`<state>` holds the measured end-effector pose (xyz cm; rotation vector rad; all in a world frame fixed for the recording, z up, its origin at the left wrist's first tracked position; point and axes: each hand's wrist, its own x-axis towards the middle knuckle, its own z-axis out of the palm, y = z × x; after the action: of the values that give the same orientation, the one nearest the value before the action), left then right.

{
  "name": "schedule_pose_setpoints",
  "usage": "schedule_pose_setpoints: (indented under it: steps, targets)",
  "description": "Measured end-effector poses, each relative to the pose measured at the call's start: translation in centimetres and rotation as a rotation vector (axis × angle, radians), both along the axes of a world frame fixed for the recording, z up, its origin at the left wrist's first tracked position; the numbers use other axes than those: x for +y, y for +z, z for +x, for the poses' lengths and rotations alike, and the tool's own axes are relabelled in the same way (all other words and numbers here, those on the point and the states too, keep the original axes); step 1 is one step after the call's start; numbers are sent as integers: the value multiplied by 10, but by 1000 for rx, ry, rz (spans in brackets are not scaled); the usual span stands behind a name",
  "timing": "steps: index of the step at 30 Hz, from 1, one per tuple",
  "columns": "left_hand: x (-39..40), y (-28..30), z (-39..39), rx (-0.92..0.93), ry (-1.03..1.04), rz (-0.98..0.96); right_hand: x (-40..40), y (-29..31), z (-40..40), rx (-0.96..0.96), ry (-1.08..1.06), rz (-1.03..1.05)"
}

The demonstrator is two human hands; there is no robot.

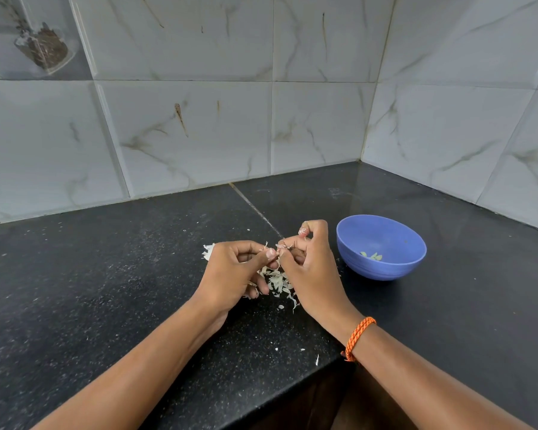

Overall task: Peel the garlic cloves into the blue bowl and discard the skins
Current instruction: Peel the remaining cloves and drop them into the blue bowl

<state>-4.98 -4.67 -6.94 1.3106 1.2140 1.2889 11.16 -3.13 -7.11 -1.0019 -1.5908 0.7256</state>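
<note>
My left hand point(235, 268) and my right hand point(308, 259) meet fingertip to fingertip above the black counter, pinching a small garlic clove point(278, 247) between them; the clove is mostly hidden by my fingers. A pile of pale garlic skins point(277, 282) lies on the counter under and between my hands. The blue bowl point(385, 268) stands just right of my right hand, with a few peeled cloves point(371, 256) at its bottom.
The black speckled counter point(106, 290) runs into a tiled corner of wall point(362, 156) behind the bowl. Its front edge steps back near my right forearm point(333, 364). Stray skin bits point(316, 360) lie near that edge. An orange cord circles my right wrist.
</note>
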Motion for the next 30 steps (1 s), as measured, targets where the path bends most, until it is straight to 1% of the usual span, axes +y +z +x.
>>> schedule_pose_setpoints:
  steps: [4, 8, 14, 21, 26, 30]
  targets:
    - [1, 0, -1, -60, -12, -25, -5, 6, 0, 155, 81, -82]
    - [2, 1, -1, -93, -1, -27, -7, 8, 0, 184, 98, -70]
    - [0, 3, -2, -128, 51, -27, -7, 6, -2, 126, 67, 46]
    - [-2, 7, 1, -149, -11, 3, -5, 0, -1, 29, -28, 159]
    - [-4, 7, 1, -184, -45, -4, -3, 0, 2, 26, -25, 136]
    - [-2, 4, -1, -158, -5, 6, -3, -2, 3, 23, 23, 88]
